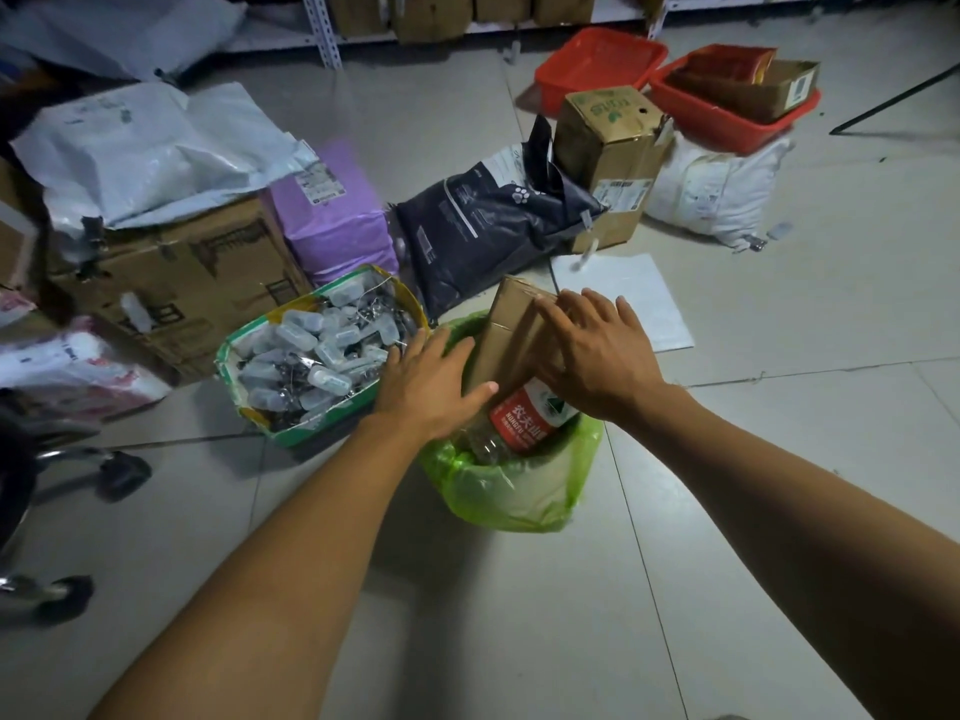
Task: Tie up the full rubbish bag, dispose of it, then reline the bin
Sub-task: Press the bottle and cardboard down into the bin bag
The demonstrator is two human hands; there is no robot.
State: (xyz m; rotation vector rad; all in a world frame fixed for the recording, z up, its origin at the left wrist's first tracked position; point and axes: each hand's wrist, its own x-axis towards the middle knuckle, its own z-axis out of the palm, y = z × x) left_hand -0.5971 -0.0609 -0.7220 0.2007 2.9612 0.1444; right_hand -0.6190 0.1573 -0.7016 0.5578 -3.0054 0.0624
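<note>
Bottle [530, 418] red label: "农夫山泉", "NONGFU"; other txt illegible.

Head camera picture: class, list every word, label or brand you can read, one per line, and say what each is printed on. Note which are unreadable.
"农夫山" over "NONGFU": red label of the plastic bottle in the green-lined bin.
Green upside-down lettering on the upright cardboard box: not readable.
Shipping labels on the purple parcel and black pet-food bag: too small.

Dim room w/ pale tiled floor [779, 459]; metal shelving [322, 23] along back, probably holding cardboard boxes.
</note>
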